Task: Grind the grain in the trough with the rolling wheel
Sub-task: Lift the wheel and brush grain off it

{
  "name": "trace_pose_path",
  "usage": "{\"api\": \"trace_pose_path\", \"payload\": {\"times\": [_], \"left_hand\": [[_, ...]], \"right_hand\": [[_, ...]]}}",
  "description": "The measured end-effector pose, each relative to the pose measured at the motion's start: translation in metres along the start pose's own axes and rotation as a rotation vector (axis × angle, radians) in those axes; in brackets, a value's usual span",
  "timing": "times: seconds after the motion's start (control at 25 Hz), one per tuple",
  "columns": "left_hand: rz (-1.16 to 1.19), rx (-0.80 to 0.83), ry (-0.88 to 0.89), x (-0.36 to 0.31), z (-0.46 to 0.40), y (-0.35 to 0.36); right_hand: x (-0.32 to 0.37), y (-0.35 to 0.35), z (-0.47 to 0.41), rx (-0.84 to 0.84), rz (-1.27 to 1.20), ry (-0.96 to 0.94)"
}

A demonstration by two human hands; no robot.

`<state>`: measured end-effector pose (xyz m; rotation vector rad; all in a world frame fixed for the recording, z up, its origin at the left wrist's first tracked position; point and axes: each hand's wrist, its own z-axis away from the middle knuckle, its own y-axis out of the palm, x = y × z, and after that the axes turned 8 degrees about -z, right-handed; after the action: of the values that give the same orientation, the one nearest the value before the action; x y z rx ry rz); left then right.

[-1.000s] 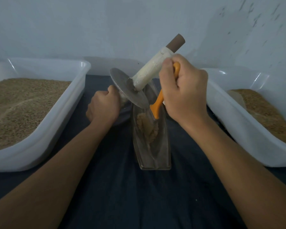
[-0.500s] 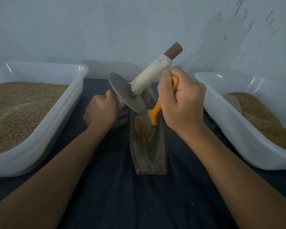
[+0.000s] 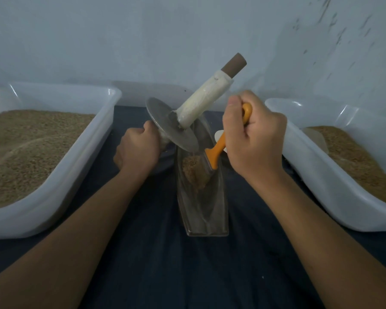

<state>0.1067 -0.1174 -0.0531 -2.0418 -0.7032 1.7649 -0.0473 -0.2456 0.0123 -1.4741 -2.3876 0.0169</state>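
A narrow metal trough [image 3: 204, 210] lies lengthwise on the dark cloth in the middle. A small heap of grain [image 3: 193, 169] sits in its far half. The rolling wheel [image 3: 172, 126], a metal disc on a cream-wrapped axle with a brown tip, is tilted up over the trough's far end. My left hand [image 3: 138, 149] grips the axle's left end behind the disc. My right hand [image 3: 254, 137] holds a brush with an orange handle [image 3: 217, 150], its bristles down in the grain.
Two white plastic tubs of grain flank the trough: one at the left [image 3: 80, 175], one at the right [image 3: 321, 181]. A plain wall stands close behind. Dark cloth [image 3: 187, 268] covers the table toward me.
The brush has shifted slightly in the trough, pushing the grain heap. The wheel stays tilted up in my left hand. The view has dropped a little.
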Motion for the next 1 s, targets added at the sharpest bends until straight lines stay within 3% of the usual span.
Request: {"api": "trace_pose_path", "payload": {"times": [0.2,0.36,0.52,0.84,1.0], "left_hand": [[0.021,-0.004,-0.013,0.000,-0.002,-0.001],[0.040,0.001,0.000,0.000,-0.003,-0.003],[0.028,0.001,-0.002,-0.002,-0.003,-0.005],[-0.008,0.019,0.005,-0.001,-0.003,-0.006],[-0.060,0.000,0.037,-0.001,-0.004,-0.007]], "right_hand": [[-0.004,-0.023,-0.020,-0.106,-0.066,0.120],[-0.013,-0.041,-0.028,-0.044,-0.015,0.237],[-0.023,-0.057,-0.027,0.026,0.126,0.198],[-0.047,-0.056,0.025,0.752,0.523,0.218],[-0.039,-0.068,0.034,1.172,0.501,0.183]]}}
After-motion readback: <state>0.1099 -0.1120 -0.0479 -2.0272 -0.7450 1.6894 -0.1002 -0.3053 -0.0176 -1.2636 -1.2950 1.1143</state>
